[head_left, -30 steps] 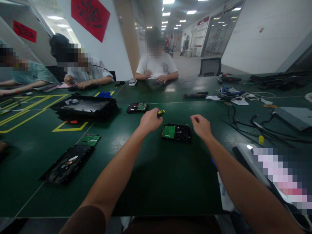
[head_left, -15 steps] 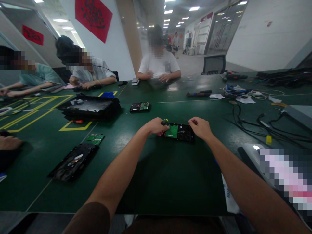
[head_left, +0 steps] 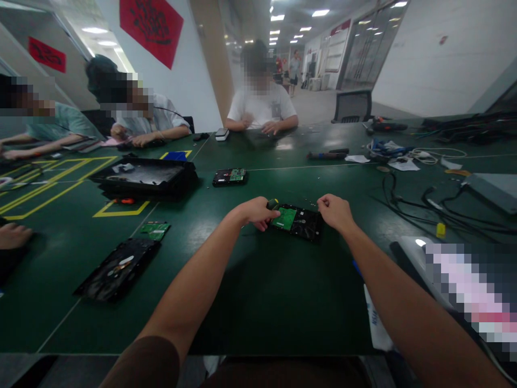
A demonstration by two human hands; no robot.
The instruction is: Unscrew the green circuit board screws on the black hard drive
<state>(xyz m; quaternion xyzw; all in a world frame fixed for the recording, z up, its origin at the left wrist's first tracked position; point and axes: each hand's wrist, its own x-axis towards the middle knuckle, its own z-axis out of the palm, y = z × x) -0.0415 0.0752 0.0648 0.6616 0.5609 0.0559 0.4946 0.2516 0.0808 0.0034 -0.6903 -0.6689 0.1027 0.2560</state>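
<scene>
A black hard drive (head_left: 301, 222) with a green circuit board on top lies on the green table (head_left: 262, 291) in front of me. My left hand (head_left: 255, 210) is closed around a yellow-and-black screwdriver (head_left: 272, 204) and rests against the drive's left end. At the drive's right end my right hand (head_left: 335, 212) grips its far corner. The drive looks slightly tilted between the two hands.
A second hard drive (head_left: 229, 177) lies further back, an opened drive (head_left: 117, 268) and a loose green board (head_left: 154, 230) at left, a black tray (head_left: 143, 177) beyond. Cables (head_left: 424, 202) and tools crowd the right. Three people sit across; another person's hand (head_left: 14, 235) rests at far left.
Both hands came down from above the table onto the drive's two ends. The drive has shifted a little toward me and tilted.
</scene>
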